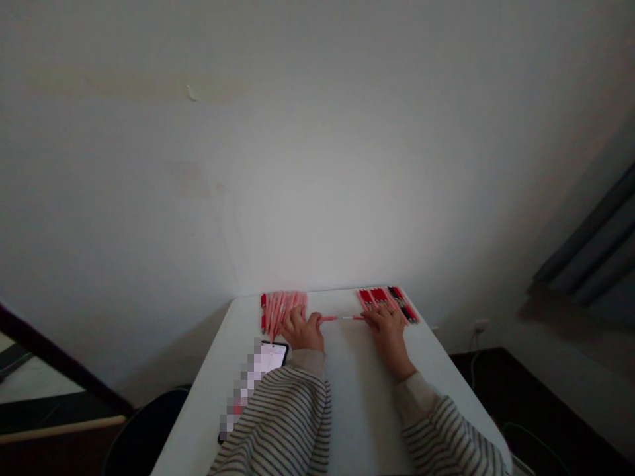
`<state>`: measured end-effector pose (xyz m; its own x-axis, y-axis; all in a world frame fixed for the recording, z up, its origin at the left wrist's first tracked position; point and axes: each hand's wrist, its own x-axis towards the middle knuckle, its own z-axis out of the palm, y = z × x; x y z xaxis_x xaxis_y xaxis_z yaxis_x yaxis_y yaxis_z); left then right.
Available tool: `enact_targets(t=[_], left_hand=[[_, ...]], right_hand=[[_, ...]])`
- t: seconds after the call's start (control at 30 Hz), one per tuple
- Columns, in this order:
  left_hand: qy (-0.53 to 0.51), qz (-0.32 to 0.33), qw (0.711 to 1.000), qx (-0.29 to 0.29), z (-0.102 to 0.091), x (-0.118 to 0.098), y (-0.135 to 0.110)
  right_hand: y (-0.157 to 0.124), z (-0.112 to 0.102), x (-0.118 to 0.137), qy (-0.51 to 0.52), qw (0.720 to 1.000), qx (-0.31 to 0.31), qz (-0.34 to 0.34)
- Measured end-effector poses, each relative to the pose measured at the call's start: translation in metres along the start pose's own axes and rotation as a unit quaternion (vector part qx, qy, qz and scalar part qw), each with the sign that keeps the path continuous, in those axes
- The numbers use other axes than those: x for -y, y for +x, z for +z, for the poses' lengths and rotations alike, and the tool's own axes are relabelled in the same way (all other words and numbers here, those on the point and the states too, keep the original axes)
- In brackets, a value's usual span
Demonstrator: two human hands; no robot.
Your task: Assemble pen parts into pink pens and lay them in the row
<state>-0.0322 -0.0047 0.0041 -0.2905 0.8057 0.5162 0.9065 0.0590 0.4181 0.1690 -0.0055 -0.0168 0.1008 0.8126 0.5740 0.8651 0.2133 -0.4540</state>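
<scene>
A slim pink-and-red pen (346, 318) with a white middle section is stretched level between my two hands, above the white table. My left hand (303, 330) is closed on its left end, thumb and fingers pinched together. At the pen's right end, my right hand (388, 334) grips it with the fingertips. Just left of my left hand lies a row of pink pens (278, 311), with red parts at its left edge. Beyond my right hand are bundles of pens (373, 296) with red and black sections, partly covered by the fingers.
A phone (275, 354) with a lit, partly blurred screen lies on the table (354, 403), left of my left forearm. The table's far edge meets a grey wall (317, 165). A dark round bin-like object (143, 436) stands at the lower left, and a socket with a cable (480, 325) is at right.
</scene>
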Motion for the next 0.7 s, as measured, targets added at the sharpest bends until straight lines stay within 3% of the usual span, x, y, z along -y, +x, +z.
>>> enact_targets(t=[0.7], left_hand=[[-0.025,0.031,0.999,-0.004,0.0032,-0.0007,-0.0021]], right_hand=[[0.0016,0.0003,0.0044,0.02,0.998,-0.001,-0.054]])
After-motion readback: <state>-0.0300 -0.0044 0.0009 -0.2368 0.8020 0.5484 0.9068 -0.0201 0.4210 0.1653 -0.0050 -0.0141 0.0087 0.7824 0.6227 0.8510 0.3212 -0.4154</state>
